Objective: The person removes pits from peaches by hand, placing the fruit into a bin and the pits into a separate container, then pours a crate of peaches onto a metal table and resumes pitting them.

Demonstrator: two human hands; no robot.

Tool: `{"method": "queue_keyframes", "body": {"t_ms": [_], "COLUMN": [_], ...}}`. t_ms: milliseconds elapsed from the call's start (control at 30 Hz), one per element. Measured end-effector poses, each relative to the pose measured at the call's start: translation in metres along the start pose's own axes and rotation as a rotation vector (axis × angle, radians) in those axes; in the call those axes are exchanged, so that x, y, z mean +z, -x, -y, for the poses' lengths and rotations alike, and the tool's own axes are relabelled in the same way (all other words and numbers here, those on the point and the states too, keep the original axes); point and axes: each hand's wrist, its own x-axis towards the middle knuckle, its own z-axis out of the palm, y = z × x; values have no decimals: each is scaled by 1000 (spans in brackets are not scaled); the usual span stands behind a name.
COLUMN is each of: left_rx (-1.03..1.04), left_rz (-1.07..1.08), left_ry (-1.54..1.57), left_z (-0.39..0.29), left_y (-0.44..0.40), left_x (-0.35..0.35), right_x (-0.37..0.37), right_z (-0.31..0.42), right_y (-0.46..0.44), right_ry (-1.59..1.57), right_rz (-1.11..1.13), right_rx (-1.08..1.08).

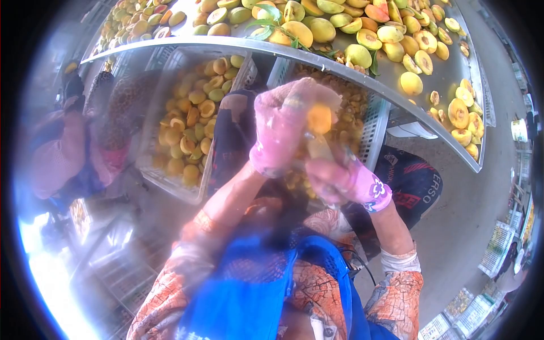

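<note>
My left hand [281, 126], in a pink glove, is closed around a yellow peach [319, 118] whose orange cut flesh faces right. Just below and to the right, my right hand [343, 180] wears a matching glove with a flower print. Its fingers are curled around something blurred that points up at the peach; its kind cannot be told. Under both hands stands a crate [371, 133] holding small brownish pieces, perhaps pits. To its left, another white crate [195, 192] holds halved peaches [190, 127].
A metal-edged table [391, 93] spans the top, heaped with whole and halved peaches [391, 34] and a few green leaves [271, 22]. At the left sits another person [68, 147], blurred. More crates [497, 246] line the floor at right.
</note>
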Motion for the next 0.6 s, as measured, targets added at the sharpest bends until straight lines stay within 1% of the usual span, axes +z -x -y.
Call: {"method": "queue_keyframes", "body": {"t_ms": [33,67,100,133,167,233,267,333,367,400,433,467,500,533,600], "left_rx": [16,16,67,116,117,-97,-100,-200,-206,-159,-112,-114,-45,22,4], "left_rz": [-55,-57,-85,-111,-112,-198,-197,-96,-96,-129,-161,-160,-193,-225,-209], "left_ry": [106,105,139,172,171,71,72,142,141,106,71,70,62,53,79], "left_z": [4,7,10,11,8,-3,-2,-2,-1,-1,-1,2,5,7,5], "left_y": [1,1,1,0,-1,-2,-2,0,1,2,3,4,4,5,6], "left_x": [2,3,5,5,6,10,8,1,2,4,6,7,7,7,5], "right_x": [-7,-12,-17,-20,-24,-25,-25,-24,-22,-13,-8,-5,-4,-5,-13], "right_z": [-5,-11,-25,-41,-53,-52,-50,-45,-41,-19,-8,-1,3,-1,-18], "right_y": [-1,-3,-10,-18,-23,-22,-21,-19,-17,-7,-3,0,-1,-4,-12], "right_ry": [-69,-140,-139,248,635,628,621,606,596,90,88,-34,-151,-151,-139], "right_rz": [96,192,194,81,-39,-27,-13,18,33,140,141,168,197,201,291], "right_rx": [9,18,18,-184,-385,-424,-460,-530,-566,-214,-211,-118,-27,-27,-70]}}
